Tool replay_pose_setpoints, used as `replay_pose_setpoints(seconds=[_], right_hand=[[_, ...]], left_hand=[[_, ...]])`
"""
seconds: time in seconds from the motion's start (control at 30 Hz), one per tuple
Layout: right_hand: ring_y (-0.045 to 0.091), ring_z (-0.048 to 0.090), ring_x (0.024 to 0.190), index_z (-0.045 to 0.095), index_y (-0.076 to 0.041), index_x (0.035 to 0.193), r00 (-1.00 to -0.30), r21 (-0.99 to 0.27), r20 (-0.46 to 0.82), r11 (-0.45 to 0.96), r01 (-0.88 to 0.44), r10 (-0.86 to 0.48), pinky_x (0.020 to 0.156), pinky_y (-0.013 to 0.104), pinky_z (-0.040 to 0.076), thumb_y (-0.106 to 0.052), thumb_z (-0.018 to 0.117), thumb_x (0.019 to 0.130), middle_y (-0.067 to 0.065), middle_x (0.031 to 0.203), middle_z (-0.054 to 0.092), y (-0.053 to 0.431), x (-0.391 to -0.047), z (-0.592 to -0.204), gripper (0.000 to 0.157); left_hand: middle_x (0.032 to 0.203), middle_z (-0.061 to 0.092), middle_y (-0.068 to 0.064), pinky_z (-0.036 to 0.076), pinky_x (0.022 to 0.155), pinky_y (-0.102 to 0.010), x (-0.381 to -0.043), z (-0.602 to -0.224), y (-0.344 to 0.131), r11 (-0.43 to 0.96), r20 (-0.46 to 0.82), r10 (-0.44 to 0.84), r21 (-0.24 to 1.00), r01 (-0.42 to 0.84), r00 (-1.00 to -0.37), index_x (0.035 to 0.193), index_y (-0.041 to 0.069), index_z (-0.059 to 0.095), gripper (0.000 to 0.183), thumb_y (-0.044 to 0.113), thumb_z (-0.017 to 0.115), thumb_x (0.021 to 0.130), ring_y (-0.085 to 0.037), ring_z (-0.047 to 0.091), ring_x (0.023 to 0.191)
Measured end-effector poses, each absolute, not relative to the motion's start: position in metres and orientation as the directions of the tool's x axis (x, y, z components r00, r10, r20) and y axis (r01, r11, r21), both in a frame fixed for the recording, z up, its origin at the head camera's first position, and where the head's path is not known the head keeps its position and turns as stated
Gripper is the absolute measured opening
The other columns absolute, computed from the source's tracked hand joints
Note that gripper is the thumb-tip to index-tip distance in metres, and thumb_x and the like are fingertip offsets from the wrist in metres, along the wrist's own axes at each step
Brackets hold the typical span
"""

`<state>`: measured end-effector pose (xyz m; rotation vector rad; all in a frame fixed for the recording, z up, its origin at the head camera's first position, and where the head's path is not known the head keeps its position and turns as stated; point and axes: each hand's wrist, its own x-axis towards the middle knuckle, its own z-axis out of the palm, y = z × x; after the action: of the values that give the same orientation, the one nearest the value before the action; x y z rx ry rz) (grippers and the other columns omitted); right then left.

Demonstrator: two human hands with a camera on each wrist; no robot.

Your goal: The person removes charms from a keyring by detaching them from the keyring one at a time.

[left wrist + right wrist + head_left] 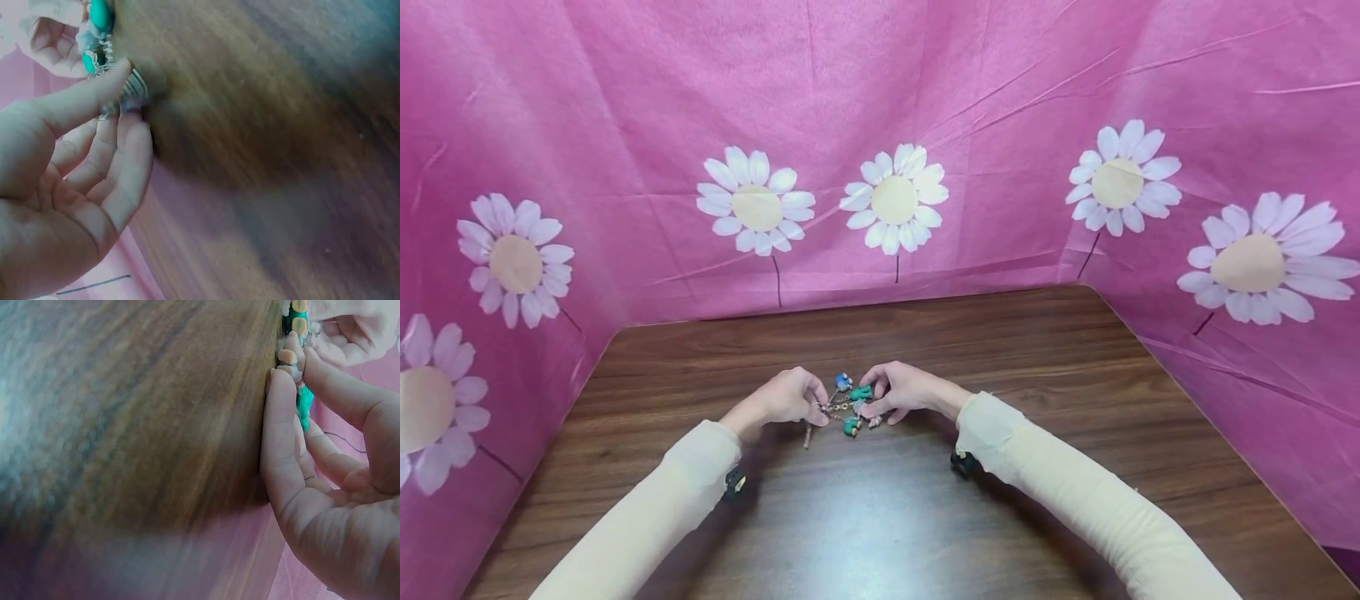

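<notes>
A bunch of keychains with small figures lies between my hands near the middle of the table (pixel 880 500). My left hand (pixel 786 396) pinches the silvery metal rings (pixel 133 90) of the bunch between thumb and fingers. Short chains (pixel 841 407) run from there to a blue figure (pixel 843 382), a green figure (pixel 860 392) and another green figure (pixel 852 427). On the other side, my right hand (pixel 910 390) pinches a small pale figure with an orange part (pixel 287 358), partly covered by the fingertips. A thin metal piece (pixel 807 437) hangs below my left fingers.
Pink cloth (pixel 985 100) printed with white daisies stands around the back and both sides of the table. Dark wrist devices (pixel 964 462) sit under the cream sleeves (pixel 1060 475).
</notes>
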<state>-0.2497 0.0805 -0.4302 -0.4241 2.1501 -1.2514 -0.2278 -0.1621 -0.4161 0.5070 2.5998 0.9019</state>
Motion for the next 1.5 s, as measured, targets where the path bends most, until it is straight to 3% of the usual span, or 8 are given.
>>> replay_pose_setpoints(seconds=[0.17, 0.3, 0.43, 0.57, 0.83, 1.07, 1.3, 1.5], right_hand=[[0.015, 0.061, 0.074, 0.062, -0.001, 0.127, -0.762, -0.863, -0.346, 0.504, 0.03, -0.548, 0.061, 0.035, 0.062, -0.008, 0.084, 0.085, 0.008, 0.093, 0.05, 0.082, -0.25, -0.432, 0.048], [0.015, 0.061, 0.074, 0.062, 0.0, 0.126, -0.766, -0.868, -0.342, 0.495, 0.035, -0.545, 0.06, 0.034, 0.062, -0.007, 0.084, 0.084, 0.008, 0.092, 0.05, 0.082, -0.251, -0.433, 0.047], [0.015, 0.061, 0.074, 0.063, 0.0, 0.126, -0.769, -0.87, -0.341, 0.491, 0.04, -0.541, 0.059, 0.033, 0.062, -0.006, 0.084, 0.084, 0.008, 0.092, 0.05, 0.081, -0.252, -0.433, 0.048], [0.015, 0.061, 0.076, 0.063, -0.001, 0.126, -0.771, -0.867, -0.34, 0.498, 0.035, -0.538, 0.06, 0.033, 0.061, -0.007, 0.084, 0.084, 0.008, 0.094, 0.049, 0.08, -0.252, -0.433, 0.048], [0.017, 0.064, 0.078, 0.063, -0.001, 0.124, -0.757, -0.868, -0.362, 0.493, 0.062, -0.543, 0.062, 0.034, 0.062, -0.008, 0.086, 0.082, 0.009, 0.097, 0.049, 0.08, -0.251, -0.434, 0.048], [0.015, 0.055, 0.077, 0.063, -0.002, 0.124, -0.764, -0.857, -0.361, 0.513, 0.046, -0.535, 0.062, 0.035, 0.062, -0.013, 0.088, 0.081, 0.008, 0.096, 0.049, 0.079, -0.251, -0.432, 0.051], [0.015, 0.054, 0.077, 0.063, 0.001, 0.123, -0.769, -0.865, -0.355, 0.499, 0.055, -0.531, 0.063, 0.034, 0.062, -0.005, 0.085, 0.082, 0.007, 0.093, 0.048, 0.079, -0.249, -0.43, 0.047], [0.019, 0.06, 0.084, 0.059, 0.003, 0.129, -0.729, -0.898, -0.373, 0.421, 0.129, -0.573, 0.069, 0.038, 0.062, -0.005, 0.074, 0.091, 0.008, 0.097, 0.059, 0.088, -0.252, -0.429, 0.042]], left_hand=[[0.072, 0.068, -0.002, 0.052, 0.065, -0.024, -0.228, -0.413, -0.168, 0.694, -0.204, 0.479, 0.684, 0.226, -0.854, 0.086, 0.001, 0.071, 0.023, -0.007, 0.086, 0.069, -0.008, 0.06, 0.065], [0.078, 0.072, -0.008, 0.057, 0.064, -0.024, -0.228, -0.405, -0.168, 0.673, -0.271, 0.509, 0.716, 0.182, -0.817, 0.092, -0.004, 0.072, 0.023, -0.013, 0.08, 0.072, -0.008, 0.063, 0.068], [0.08, 0.073, -0.008, 0.058, 0.062, -0.026, -0.231, -0.391, -0.167, 0.693, -0.344, 0.522, 0.704, 0.153, -0.781, 0.095, -0.006, 0.071, 0.021, -0.011, 0.078, 0.076, -0.01, 0.064, 0.066], [0.08, 0.074, -0.007, 0.056, 0.064, -0.026, -0.234, -0.375, -0.166, 0.69, -0.331, 0.578, 0.686, 0.231, -0.746, 0.094, -0.005, 0.071, 0.018, -0.007, 0.079, 0.078, -0.011, 0.066, 0.069], [0.085, 0.075, -0.009, 0.054, 0.067, -0.023, -0.234, -0.354, -0.16, 0.63, -0.371, 0.693, 0.728, 0.27, -0.618, 0.097, -0.006, 0.072, 0.015, -0.006, 0.077, 0.083, -0.011, 0.067, 0.075], [0.081, 0.076, -0.006, 0.05, 0.058, -0.02, -0.232, -0.333, -0.149, 0.665, -0.41, 0.681, 0.692, 0.279, -0.606, 0.098, -0.003, 0.074, 0.016, -0.003, 0.079, 0.083, -0.008, 0.064, 0.066], [0.079, 0.075, -0.006, 0.047, 0.055, -0.018, -0.232, -0.313, -0.137, 0.685, -0.426, 0.677, 0.664, 0.302, -0.6, 0.099, -0.003, 0.074, 0.018, -0.002, 0.08, 0.082, -0.007, 0.063, 0.064], [0.085, 0.076, -0.006, 0.057, 0.067, -0.025, -0.232, -0.299, -0.13, 0.655, -0.358, 0.695, 0.674, 0.343, -0.623, 0.104, -0.003, 0.074, 0.022, 0.001, 0.081, 0.083, -0.011, 0.07, 0.074]])
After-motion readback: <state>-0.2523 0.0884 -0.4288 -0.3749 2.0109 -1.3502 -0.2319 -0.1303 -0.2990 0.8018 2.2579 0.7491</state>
